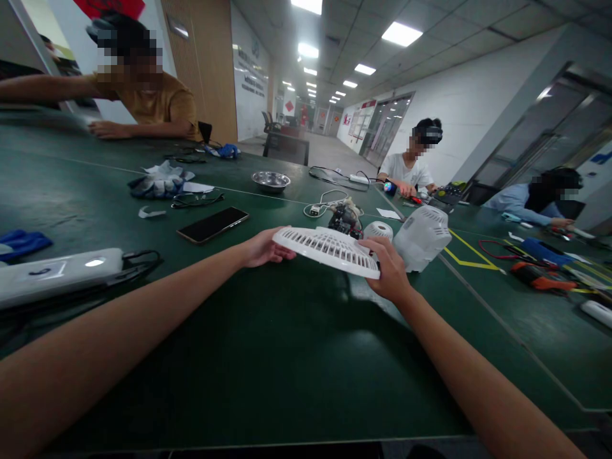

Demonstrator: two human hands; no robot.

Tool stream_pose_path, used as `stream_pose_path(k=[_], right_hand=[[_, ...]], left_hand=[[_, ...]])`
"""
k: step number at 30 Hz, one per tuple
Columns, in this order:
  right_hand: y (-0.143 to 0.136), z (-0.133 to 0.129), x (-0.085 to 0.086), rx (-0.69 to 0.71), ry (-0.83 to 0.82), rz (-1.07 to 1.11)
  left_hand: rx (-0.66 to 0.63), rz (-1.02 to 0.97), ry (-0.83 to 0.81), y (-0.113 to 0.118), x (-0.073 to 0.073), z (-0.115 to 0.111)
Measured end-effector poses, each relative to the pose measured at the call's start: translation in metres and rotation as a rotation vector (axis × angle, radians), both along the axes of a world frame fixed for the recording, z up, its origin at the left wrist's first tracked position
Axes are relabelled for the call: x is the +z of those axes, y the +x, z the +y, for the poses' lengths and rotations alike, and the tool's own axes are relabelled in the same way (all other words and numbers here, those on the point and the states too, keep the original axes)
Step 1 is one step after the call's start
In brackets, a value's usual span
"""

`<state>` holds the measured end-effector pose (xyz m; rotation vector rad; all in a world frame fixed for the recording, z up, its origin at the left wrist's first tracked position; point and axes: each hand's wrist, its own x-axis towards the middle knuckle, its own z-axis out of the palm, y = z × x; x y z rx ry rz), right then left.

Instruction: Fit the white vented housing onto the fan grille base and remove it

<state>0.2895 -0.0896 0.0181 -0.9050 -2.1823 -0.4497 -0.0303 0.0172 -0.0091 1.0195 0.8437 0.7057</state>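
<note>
A white slotted plastic cover [329, 252], like a round grille, is held tilted above the green table between both hands. My left hand [268, 247] grips its left edge, fingers curled under the rim. On the right edge, my right hand [388, 268] has its thumb and fingers closed round the rim. Just behind the cover lie a dark motor-like assembly with wires [347, 218] and a small round white vented part [378, 231]. A larger white plastic housing [423, 239] stands beyond my right hand.
On the green table [268, 370] are a phone [213, 224], a metal bowl [271, 181], a white power strip [62, 274] and gloves [160, 182]. An orange-and-black meter [542, 278] lies right. Several people sit around the table.
</note>
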Motion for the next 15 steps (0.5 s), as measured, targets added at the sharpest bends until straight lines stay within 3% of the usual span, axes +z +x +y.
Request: stream_pose_path(k=[4, 6, 10, 15], right_hand=[[0.0, 0.001, -0.005, 0.014, -0.018, -0.068], [-0.002, 0.001, -0.007, 0.02, -0.015, -0.098], [-0.007, 0.0, -0.008, 0.025, -0.084, -0.185], [-0.013, -0.003, -0.002, 0.004, -0.349, -0.333]], left_hand=[[-0.136, -0.019, -0.145, 0.002, 0.008, -0.004], [-0.145, -0.027, -0.186, 0.002, 0.008, -0.003], [-0.02, -0.059, -0.217, 0.004, 0.004, 0.002], [0.097, -0.077, -0.229, 0.005, -0.001, 0.009]])
